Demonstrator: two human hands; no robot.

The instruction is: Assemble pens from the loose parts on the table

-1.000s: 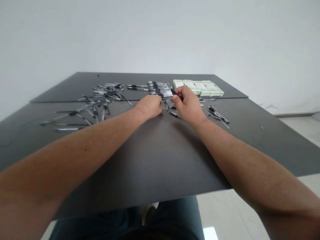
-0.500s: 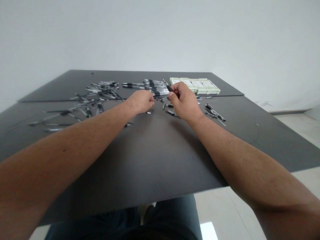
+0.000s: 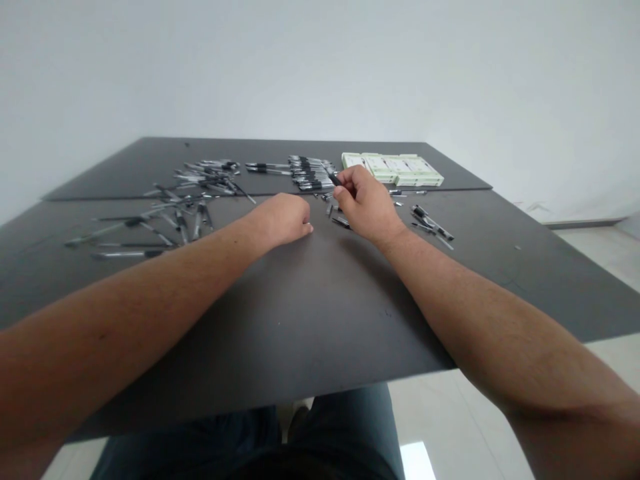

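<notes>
**Your right hand** (image 3: 365,205): fingers (image 3: 344,191) closed on a black-and-silver pen (image 3: 335,179), just before the pen row (image 3: 311,173).
**Your left hand** (image 3: 283,220): curled shut, nothing visible in it, near the row.
**Pale green cartons** (image 3: 393,169): right of the row; print too small to read.
**Surface and room**: dark tabletop (image 3: 320,313) under the row, white wall (image 3: 320,80) beyond it.

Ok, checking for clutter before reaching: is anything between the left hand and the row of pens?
Nothing visible is in the way: only bare dark table lies between the left hand and the row of pens. The small pen parts sit off to the right.
</notes>
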